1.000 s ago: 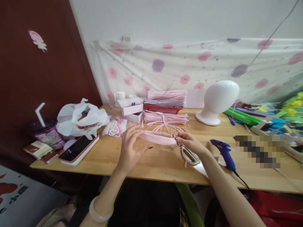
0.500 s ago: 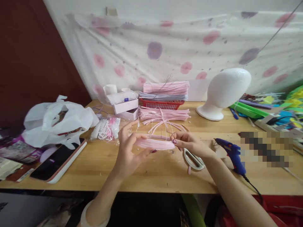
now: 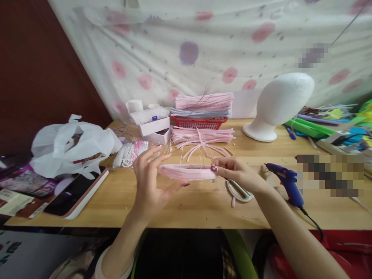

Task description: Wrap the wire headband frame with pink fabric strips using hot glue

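A pink fuzzy ring-shaped band (image 3: 186,173) with thin wires standing up from it is held above the table. My right hand (image 3: 235,172) pinches its right end between thumb and fingers. At the band's left end, my left hand (image 3: 151,176) is open, fingers spread and thumb stretched out beneath; whether it touches the band I cannot tell. Under the right hand lie scissors (image 3: 247,199) with pale handles, their blades hidden. Behind the band, pink pipe cleaners (image 3: 203,136) lie in a bundle, with some loose ones in front.
A red basket (image 3: 200,123) carries more pipe cleaners. A white foam head (image 3: 281,104) stands at the back right, a blue glue gun (image 3: 286,182) in front of it. On the left are a phone (image 3: 75,193), a white plastic bag (image 3: 69,149), bagged beads (image 3: 132,154) and white boxes (image 3: 154,127).
My left hand's fingers have spread wider and shifted left along the band. The right hand keeps its pinch on the right end. The view has tipped slightly downward.
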The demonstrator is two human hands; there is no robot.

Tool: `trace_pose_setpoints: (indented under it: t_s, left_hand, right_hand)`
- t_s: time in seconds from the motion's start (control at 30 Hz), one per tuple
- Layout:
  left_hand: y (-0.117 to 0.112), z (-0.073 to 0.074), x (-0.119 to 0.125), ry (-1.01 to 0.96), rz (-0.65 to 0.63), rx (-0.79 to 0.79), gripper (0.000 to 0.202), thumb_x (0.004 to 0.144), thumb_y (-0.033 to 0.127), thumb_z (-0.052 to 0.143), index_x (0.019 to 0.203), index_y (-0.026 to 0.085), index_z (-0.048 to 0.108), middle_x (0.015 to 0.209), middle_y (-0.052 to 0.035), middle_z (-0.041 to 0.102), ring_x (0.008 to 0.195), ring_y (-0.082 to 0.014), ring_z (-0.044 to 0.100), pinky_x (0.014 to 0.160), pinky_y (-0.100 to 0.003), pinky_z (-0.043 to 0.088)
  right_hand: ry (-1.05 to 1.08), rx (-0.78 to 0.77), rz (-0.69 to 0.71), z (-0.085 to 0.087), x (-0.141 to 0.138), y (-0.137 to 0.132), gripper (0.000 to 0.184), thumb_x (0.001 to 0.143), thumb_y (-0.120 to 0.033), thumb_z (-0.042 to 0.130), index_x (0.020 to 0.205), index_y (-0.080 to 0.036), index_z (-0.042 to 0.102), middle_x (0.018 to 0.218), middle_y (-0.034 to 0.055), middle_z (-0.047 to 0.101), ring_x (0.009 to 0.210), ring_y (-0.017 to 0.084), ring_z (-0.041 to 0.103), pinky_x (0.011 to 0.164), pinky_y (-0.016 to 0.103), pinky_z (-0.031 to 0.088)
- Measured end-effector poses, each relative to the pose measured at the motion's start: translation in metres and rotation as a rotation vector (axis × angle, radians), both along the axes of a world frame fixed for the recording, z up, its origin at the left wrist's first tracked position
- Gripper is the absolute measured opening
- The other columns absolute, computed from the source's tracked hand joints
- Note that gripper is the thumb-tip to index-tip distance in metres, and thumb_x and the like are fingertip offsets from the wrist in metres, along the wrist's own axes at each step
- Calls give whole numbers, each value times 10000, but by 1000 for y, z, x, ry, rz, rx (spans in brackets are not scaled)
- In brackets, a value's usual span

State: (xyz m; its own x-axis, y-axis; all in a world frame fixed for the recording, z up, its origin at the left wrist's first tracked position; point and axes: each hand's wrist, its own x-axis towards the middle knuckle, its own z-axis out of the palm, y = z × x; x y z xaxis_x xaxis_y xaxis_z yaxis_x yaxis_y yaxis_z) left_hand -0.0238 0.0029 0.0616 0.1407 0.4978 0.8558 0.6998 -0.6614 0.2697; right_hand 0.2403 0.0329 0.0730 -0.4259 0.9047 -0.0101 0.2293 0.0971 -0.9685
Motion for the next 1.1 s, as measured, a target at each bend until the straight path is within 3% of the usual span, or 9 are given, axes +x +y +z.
trace_pose_setpoints:
  t_s: [0.13, 0.27, 0.37, 0.53, 0.7, 0.97, 1.1]
  left_hand:
    - [-14, 9, 5, 234, 93, 142, 492, 782, 584, 748, 1133, 265, 617, 1310, -136, 553, 1241, -350, 505, 1087, -526, 328]
    - [-19, 12, 6, 328, 120, 120, 326, 852, 517, 708, 1050, 263, 660, 1336, -131, 588, 1282, -354, 465, 1114, -565, 263]
    - [-19, 15, 2, 369, 62, 85, 263, 890, 494, 664, 930, 235, 678, 1338, -145, 607, 1311, -375, 423, 1115, -615, 239]
    - [-13, 32, -5, 516, -99, -111, 215, 850, 440, 731, 843, 228, 691, 1377, -132, 594, 1394, -420, 350, 1130, -712, 165]
    - [-1, 49, -5, 532, -233, -240, 191, 798, 431, 783, 762, 260, 707, 1230, -71, 650, 1394, -404, 381, 1160, -740, 86]
    - [2, 54, -1, 411, -356, -409, 299, 762, 337, 814, 636, 239, 561, 1229, -56, 625, 1325, -354, 412, 1103, -641, 336]
    - [2, 57, -1, 390, -412, -543, 307, 764, 346, 814, 655, 225, 554, 1250, -53, 622, 1336, -341, 392, 1102, -604, 334]
  right_hand:
    - [-36, 25, -31, 5, -8, -9, 444, 828, -628, 674, 761, -192, 627, 707, 3, 559, 642, 130, 461, 592, 270, 370]
    - [-130, 46, -4, 7, -9, -16, 456, 861, -646, 626, 810, -194, 646, 653, -23, 492, 556, 105, 373, 488, 253, 274]
    - [-171, 62, 16, 7, -6, -18, 453, 867, -649, 617, 812, -199, 633, 634, -37, 456, 532, 96, 337, 459, 247, 225]
    - [-224, 89, 22, 17, -5, -20, 438, 866, -621, 629, 757, -197, 607, 586, -62, 381, 489, 77, 275, 427, 241, 177]
    - [-268, 133, 70, 28, -6, -18, 376, 878, -556, 642, 756, -202, 611, 556, -73, 361, 461, 69, 288, 400, 220, 193]
    - [-311, 46, 99, 34, -6, -17, 398, 846, -593, 655, 758, -207, 618, 566, -64, 398, 446, 73, 346, 390, 219, 208]
    - [-279, 44, 140, 34, -7, -19, 388, 857, -555, 654, 753, -184, 609, 565, -67, 414, 464, 65, 333, 394, 205, 216]
